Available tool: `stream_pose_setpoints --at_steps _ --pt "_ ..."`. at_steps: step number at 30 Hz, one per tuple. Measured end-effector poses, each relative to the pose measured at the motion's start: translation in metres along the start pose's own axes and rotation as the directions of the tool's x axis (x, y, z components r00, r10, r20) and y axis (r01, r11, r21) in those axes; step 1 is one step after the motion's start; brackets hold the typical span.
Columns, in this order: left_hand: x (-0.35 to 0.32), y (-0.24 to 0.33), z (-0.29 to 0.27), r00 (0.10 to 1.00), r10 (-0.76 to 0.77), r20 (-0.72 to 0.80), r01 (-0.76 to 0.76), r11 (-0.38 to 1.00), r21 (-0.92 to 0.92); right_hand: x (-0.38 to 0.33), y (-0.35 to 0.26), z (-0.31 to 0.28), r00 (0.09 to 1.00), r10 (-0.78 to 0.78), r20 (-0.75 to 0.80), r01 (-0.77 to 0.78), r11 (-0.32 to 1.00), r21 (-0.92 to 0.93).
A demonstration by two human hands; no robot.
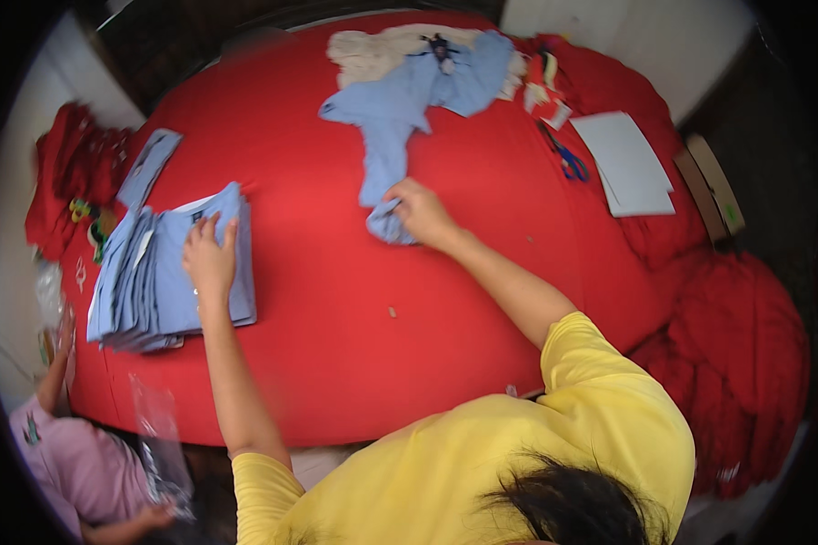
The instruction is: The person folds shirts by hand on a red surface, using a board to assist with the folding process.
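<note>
Red cloth covered the wide table (336, 345) you leaned over, and both your bare arms stretched forward across it. Your left hand (211, 259) lay flat, fingers spread and together pointing away from you, pressing down on the top of a stack of folded light-blue garments (154, 282); it gripped nothing, only rested on the topmost piece. The stack sat near the table's left edge, its layers fanned out toward that side, too many and too close to count.

Your right hand (421, 213) reached further, arm nearly straight, and its fingers were curled shut around the lower end of one loose light-blue garment (395, 118). That garment trailed away from your hand toward the far edge, where it spread over a crumpled cream cloth (373, 50).

To the right you had one pair of blue-handled scissors (568, 163) lying on the red cloth, and just beyond them a small stack of white card sheets (629, 163). A single grey-blue flat packet (150, 163) lay beside the folded stack, toward the far left. A heap of red fabric (736, 354) hung off the table's right side.

At the lower left another person in a pink top (73, 463) held a clear plastic bag (159, 445); whether anything was in it could not be told.
</note>
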State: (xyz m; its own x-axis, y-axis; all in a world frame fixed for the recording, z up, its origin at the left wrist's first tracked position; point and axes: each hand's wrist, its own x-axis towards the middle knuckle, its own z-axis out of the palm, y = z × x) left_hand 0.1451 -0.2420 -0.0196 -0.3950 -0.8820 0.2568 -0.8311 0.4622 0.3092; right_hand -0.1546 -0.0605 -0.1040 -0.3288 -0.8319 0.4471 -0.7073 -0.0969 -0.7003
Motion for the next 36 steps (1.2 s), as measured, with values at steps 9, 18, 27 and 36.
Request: stream_pose_setpoints --at_steps 9,18,27,36 --pt "-0.109 0.163 0.137 0.807 0.558 0.192 -0.533 0.829 -0.167 -0.151 -0.098 -0.036 0.92 0.012 0.392 0.004 0.999 -0.039" --pt "-0.143 0.203 0.138 0.65 0.74 -0.174 -0.76 0.639 -0.121 -0.309 0.027 -0.199 0.786 0.31 -0.534 -0.613 0.289 -0.735" --pt "-0.278 0.396 0.204 0.145 0.982 -0.123 -0.751 0.028 -0.659 -0.311 0.013 -0.22 0.753 0.375 -0.541 -0.616 0.692 -0.377" --pt "-0.275 0.511 0.211 -0.213 0.677 0.705 -0.824 0.263 -0.501 -0.31 0.018 -0.257 0.94 0.127 -0.316 -0.287 0.793 -0.537"
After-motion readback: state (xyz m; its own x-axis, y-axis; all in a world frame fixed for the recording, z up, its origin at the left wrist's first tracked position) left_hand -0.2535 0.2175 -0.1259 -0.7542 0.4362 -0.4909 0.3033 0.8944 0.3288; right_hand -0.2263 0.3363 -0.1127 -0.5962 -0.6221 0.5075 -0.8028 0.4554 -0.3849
